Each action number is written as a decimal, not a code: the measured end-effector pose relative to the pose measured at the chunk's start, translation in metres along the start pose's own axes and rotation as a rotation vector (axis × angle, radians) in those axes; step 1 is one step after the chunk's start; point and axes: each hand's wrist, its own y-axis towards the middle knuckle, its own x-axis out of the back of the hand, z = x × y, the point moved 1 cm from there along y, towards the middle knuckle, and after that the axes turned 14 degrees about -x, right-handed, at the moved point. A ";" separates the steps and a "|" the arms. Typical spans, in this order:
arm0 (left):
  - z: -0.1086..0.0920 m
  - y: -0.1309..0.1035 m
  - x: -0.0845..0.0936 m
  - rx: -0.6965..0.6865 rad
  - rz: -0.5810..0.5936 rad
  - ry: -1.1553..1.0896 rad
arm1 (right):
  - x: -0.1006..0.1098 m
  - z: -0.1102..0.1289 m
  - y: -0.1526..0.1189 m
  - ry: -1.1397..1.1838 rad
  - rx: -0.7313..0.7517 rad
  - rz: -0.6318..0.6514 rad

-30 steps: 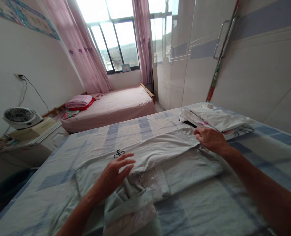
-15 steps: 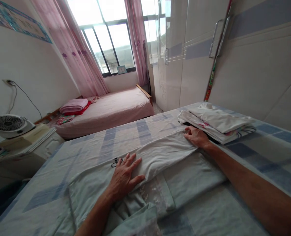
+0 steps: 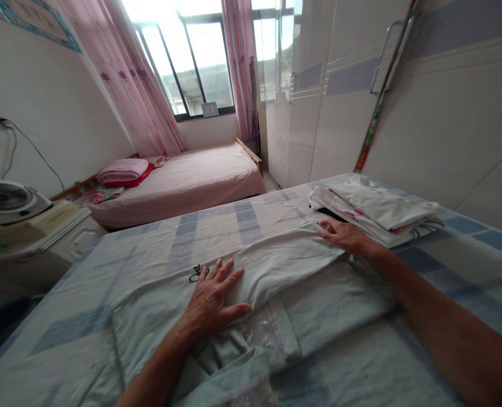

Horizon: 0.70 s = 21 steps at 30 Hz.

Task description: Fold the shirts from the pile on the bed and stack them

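A pale green shirt lies partly folded on the bed, with small dark lettering near its far edge and a sheer patterned panel towards me. My left hand rests palm down on the folded layer beside the lettering, fingers spread. At the shirt's upper right end is my right hand, its slightly bent fingers touching the cloth with gaps between them. Just beyond that hand sits a stack of folded white clothes. Nearer to me the shirt's lower part is bunched and creased.
A blue and white checked sheet covers the bed. Beyond it stands a second bed with a pink sheet and folded pink bedding. A fan is on a cabinet at left. Glossy wardrobe doors line the right side.
The view has tilted down and shifted slightly. Both hands stay at about the same places on the shirt, and the shirt's folds look nearly unchanged.
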 end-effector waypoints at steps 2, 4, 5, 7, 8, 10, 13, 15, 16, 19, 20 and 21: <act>-0.002 -0.001 0.000 0.000 -0.020 -0.014 | 0.006 -0.006 -0.007 -0.040 0.047 0.074; -0.003 -0.001 0.000 -0.001 -0.046 -0.030 | 0.010 -0.017 -0.013 -0.070 0.102 0.133; -0.004 -0.002 -0.001 0.001 -0.059 -0.037 | 0.012 -0.024 -0.014 -0.084 0.115 0.159; -0.004 -0.002 -0.002 0.004 -0.077 -0.050 | 0.016 -0.037 -0.013 -0.128 0.097 0.157; -0.003 -0.002 -0.002 0.002 -0.086 -0.055 | 0.019 -0.040 -0.011 -0.157 0.087 0.110; -0.003 -0.002 -0.001 -0.009 -0.103 -0.061 | 0.023 -0.036 -0.009 -0.209 0.103 -0.052; -0.006 -0.002 0.004 -0.022 -0.132 -0.060 | 0.016 0.009 -0.018 -0.211 0.313 -0.269; -0.007 -0.003 0.010 0.007 -0.138 -0.045 | -0.002 0.055 -0.031 -0.206 0.533 -0.287; -0.006 -0.006 0.013 0.037 -0.131 -0.035 | -0.015 0.077 -0.038 -0.203 0.611 -0.285; 0.008 -0.024 0.021 0.156 -0.101 0.015 | -0.056 0.118 -0.049 -0.291 0.679 -0.193; 0.017 -0.035 0.022 0.206 -0.091 0.035 | -0.068 0.119 -0.047 -0.338 0.648 -0.149; 0.028 -0.048 0.023 0.264 -0.078 0.050 | -0.076 0.115 -0.043 -0.381 0.594 -0.116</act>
